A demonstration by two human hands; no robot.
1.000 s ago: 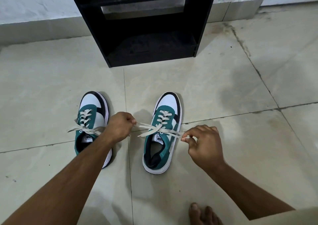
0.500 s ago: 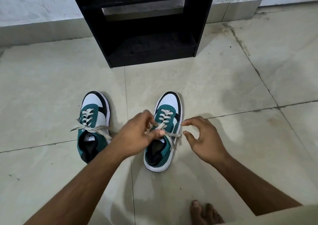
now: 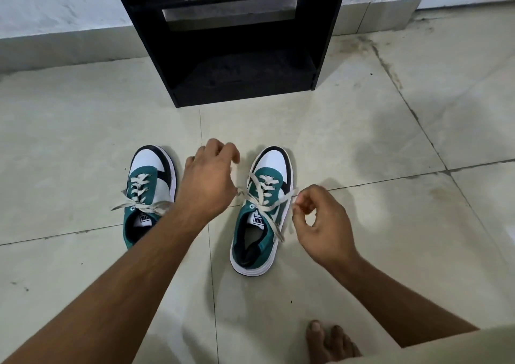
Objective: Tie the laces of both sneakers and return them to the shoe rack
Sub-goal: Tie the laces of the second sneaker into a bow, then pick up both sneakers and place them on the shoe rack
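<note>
Two green, white and black sneakers stand side by side on the tiled floor (image 3: pixel 362 141), toes pointing away toward the far wall. The left sneaker (image 3: pixel 150 193) has its pale laces lying loose across its top, and the left arm crosses over its near end. The right sneaker (image 3: pixel 262 210) is between the two hands. Its laces (image 3: pixel 264 199) cross over each other on top of the shoe.

The left hand (image 3: pixel 209 182) is just to the left of the right sneaker. Its fingers are curled down and pinch one end of the lace, which runs up from the shoe to them. The right hand (image 3: pixel 323 227) is just to the right of the same sneaker. Its thumb and first finger are pressed together on the other lace end, and the rest of its fingers are curled in.

The black shoe rack (image 3: pixel 237 43) stands farther away, against the wall. A bare foot (image 3: pixel 328 341) shows at the near edge.
</note>
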